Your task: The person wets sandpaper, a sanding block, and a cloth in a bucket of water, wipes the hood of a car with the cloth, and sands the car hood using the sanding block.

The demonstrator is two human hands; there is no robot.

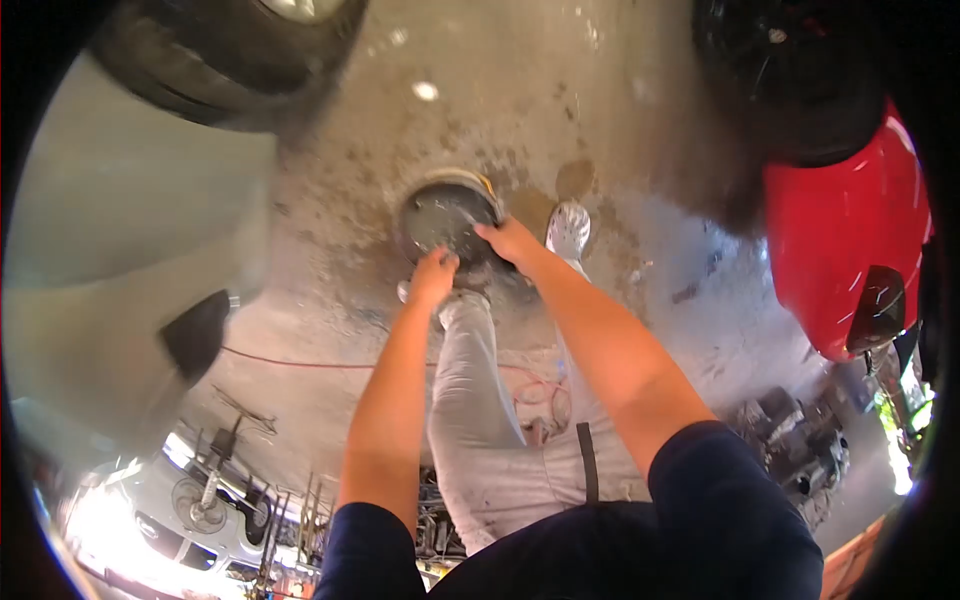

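A round, dark pan (443, 215) with a pale far rim and a bit of yellow on its edge is in front of my feet, above the stained floor. My left hand (436, 272) is closed on its near edge, thumb on top. On the pan's right edge, my right hand (508, 241) grips with the thumb over the rim and the other fingers mostly hidden beneath. The pan's surface is dark grey with some bright specks; whether it holds liquid I cannot tell. A white shoe (569, 230) stands just right of it.
A silver car body (140, 210) and a tire (240, 60) are on the left. A red car (840, 230) with a dark wheel (790, 80) is on the right. A red hose (300, 364) crosses the floor behind me. Metal parts (790, 440) lie at the lower right.
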